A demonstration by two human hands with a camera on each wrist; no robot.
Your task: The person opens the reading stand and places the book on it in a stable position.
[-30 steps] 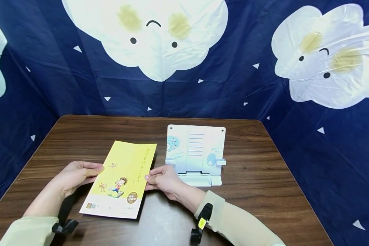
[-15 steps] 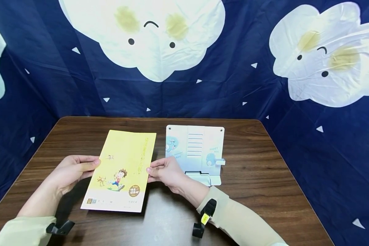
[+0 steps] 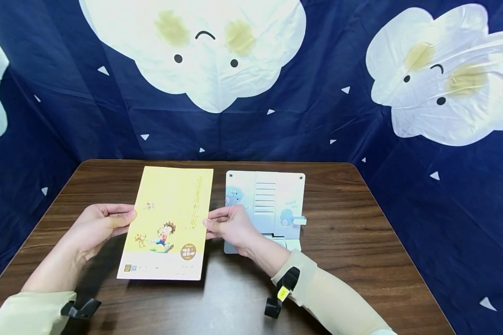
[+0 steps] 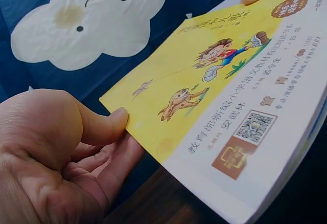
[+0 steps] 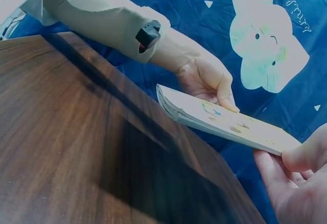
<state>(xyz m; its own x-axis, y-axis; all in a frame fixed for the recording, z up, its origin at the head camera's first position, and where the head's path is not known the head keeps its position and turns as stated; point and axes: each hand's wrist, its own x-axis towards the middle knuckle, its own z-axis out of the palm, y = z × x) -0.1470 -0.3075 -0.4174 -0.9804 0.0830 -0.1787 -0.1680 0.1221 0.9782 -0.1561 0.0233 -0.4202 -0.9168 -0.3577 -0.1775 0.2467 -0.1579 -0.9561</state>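
Note:
A yellow book (image 3: 167,204) with a white lower band and a cartoon child on its cover is held up above the table, tilted toward the head camera. My left hand (image 3: 105,225) pinches its left edge, thumb on the cover and fingers behind. On the opposite edge, my right hand (image 3: 232,228) grips the same way. The right wrist view shows the book (image 5: 225,119) side-on, its shadow on the wood below. Just behind my right hand stands a pale blue book stand (image 3: 287,195), its lower left part hidden by that hand.
The brown wooden table (image 3: 352,260) reaches back to a navy cloth backdrop (image 3: 243,130) with white clouds. One clip (image 3: 299,220) sticks out at the stand's right side. Black camera straps sit on both wrists.
Both hands have lifted the book higher and tipped it more upright, moving it slightly to the right. The right hand now covers more of the stand's lower left.

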